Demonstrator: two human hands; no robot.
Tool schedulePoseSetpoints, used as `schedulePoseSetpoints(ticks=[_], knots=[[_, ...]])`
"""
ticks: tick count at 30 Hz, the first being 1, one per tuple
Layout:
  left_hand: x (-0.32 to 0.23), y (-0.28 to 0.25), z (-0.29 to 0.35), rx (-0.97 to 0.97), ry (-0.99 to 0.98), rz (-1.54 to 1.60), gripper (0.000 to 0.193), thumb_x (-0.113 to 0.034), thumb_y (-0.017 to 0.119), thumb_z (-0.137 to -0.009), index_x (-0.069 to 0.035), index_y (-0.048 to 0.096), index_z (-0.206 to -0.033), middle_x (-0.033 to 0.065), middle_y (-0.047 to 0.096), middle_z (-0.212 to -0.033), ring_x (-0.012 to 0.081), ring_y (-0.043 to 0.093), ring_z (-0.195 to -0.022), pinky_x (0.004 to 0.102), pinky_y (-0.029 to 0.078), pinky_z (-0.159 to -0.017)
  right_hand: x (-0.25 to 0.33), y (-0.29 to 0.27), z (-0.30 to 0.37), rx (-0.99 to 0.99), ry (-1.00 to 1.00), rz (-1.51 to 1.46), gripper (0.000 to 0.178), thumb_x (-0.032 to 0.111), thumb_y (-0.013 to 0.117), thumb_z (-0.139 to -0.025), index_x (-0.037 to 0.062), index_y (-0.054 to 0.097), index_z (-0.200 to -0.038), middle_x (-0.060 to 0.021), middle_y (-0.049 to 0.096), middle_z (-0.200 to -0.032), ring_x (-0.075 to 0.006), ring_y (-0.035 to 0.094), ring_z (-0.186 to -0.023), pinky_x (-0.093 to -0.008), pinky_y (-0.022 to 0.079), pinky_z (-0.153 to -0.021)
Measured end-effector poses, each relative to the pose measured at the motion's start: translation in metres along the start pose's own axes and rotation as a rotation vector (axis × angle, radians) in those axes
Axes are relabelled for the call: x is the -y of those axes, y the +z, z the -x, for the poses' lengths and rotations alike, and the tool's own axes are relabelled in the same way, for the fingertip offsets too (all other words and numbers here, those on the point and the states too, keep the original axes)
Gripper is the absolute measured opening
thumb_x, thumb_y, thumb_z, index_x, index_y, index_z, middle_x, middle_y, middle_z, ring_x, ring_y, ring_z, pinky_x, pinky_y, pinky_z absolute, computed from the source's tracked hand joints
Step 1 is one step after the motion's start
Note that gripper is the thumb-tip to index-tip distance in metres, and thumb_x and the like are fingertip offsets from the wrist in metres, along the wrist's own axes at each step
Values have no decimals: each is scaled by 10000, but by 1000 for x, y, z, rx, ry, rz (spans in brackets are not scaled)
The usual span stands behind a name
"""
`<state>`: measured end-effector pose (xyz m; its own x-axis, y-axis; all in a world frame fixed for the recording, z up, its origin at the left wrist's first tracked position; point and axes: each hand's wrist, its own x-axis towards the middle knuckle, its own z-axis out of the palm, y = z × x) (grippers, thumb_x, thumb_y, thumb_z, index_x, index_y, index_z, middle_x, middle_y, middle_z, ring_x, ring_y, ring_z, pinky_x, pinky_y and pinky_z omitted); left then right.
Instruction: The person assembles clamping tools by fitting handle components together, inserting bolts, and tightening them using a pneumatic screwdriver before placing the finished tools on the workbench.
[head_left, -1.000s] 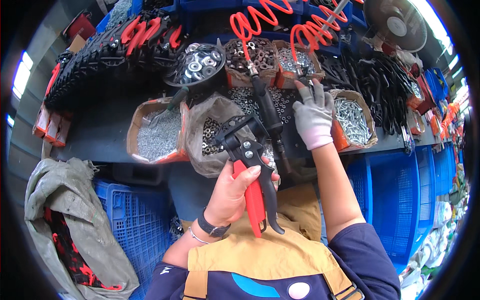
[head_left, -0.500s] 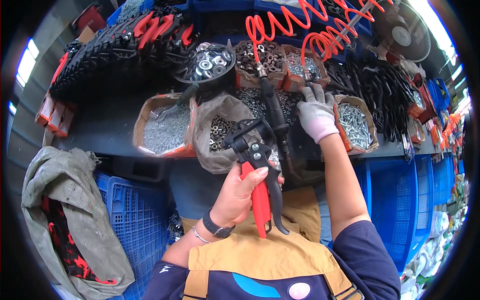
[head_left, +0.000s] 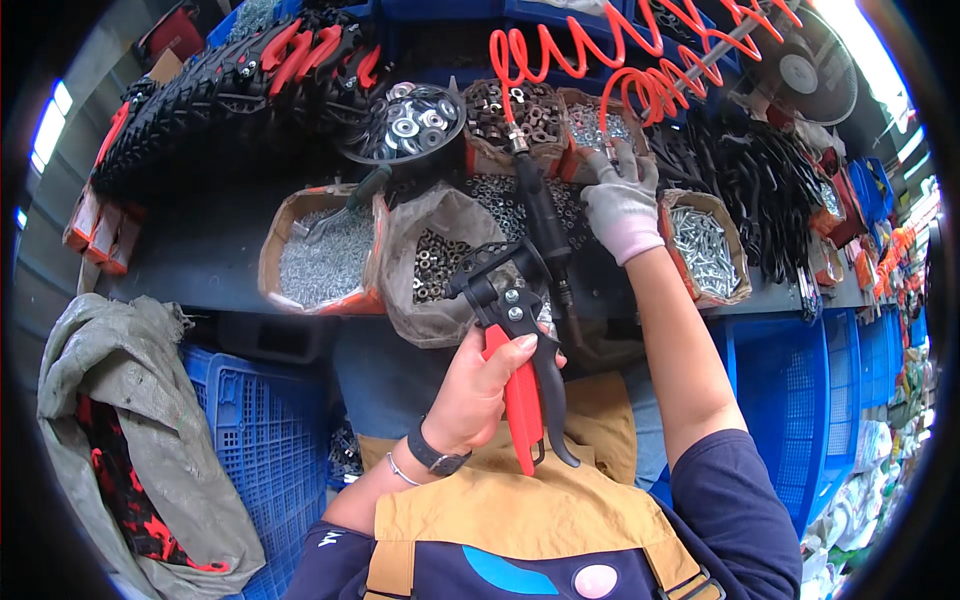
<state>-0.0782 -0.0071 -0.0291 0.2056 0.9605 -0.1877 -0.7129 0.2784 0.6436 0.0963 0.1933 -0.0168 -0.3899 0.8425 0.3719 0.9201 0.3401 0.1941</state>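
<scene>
Scene moderately bright, lit from both sides: light strip (head_left: 868,52) at upper right and light patches (head_left: 47,138) at left, both blown out to white. Fan (head_left: 800,75) near strip veiled by glare. Blue fringing seen along round rim, corners lost in black. Crate (head_left: 785,400) edges bowed by lens. Glints thrown back by washers (head_left: 405,125). Deep shadow cast below heap of black tools (head_left: 190,125). Left hand (head_left: 478,385) and red-handled tool (head_left: 520,415) rendered clearly; clutter (head_left: 855,490) at far right smeared.

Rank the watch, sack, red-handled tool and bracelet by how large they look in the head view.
Largest to smallest:
1. Sack
2. Red-handled tool
3. Watch
4. Bracelet, just a thin band
</scene>
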Motion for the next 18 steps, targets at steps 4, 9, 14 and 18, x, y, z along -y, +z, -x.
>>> schedulePoseSetpoints(ticks=[4, 9, 14, 18], knots=[[0, 2, 0, -25, 57, -8, 221, -155, 542, -925, -20, 527, -1100, 151, 648, -895, 235, 661, -808, 358, 560, -745, 3, -14, -1, 163, -23, 46, 225, 171, 612, -812, 185, 731, -1002, -24, 382, -1452, -281, 227, -1390, -500, 184, -1104], [2, -1, 1, 21, -1, -3, 230, -141, 530, -930, -22, 499, -1124, 126, 618, -968, 232, 656, -851, 372, 565, -751, -4, 5, 1, 62, -55, 24, 180, 159, 686, -714, 217, 736, -878, -8, 350, -1476, -306, 246, -1385, -549, 182, -1089], [1, -1, 6, 25, 40, -12, 261, -136, 530, -929, -24, 468, -1156, 96, 581, -1076, 241, 646, -909, 377, 570, -756, 4, -19, 2, 255, -21, 108, 207, 195, 601, -827, 193, 715, -1001, -25, 370, -1467, -283, 253, -1379, -554, 176, -1089], [-4, 2, 8, 40, 11, 25, 282, -123, 533, -924, -23, 458, -1177, 88, 576, -1090, 246, 643, -921, 380, 571, -771, 1, -11, 6, 66, -49, 161, 173, 188, 605, -826, 158, 701, -966, -50, 473, -1380, -315, 352, -1315, -506, 302, -1045]])
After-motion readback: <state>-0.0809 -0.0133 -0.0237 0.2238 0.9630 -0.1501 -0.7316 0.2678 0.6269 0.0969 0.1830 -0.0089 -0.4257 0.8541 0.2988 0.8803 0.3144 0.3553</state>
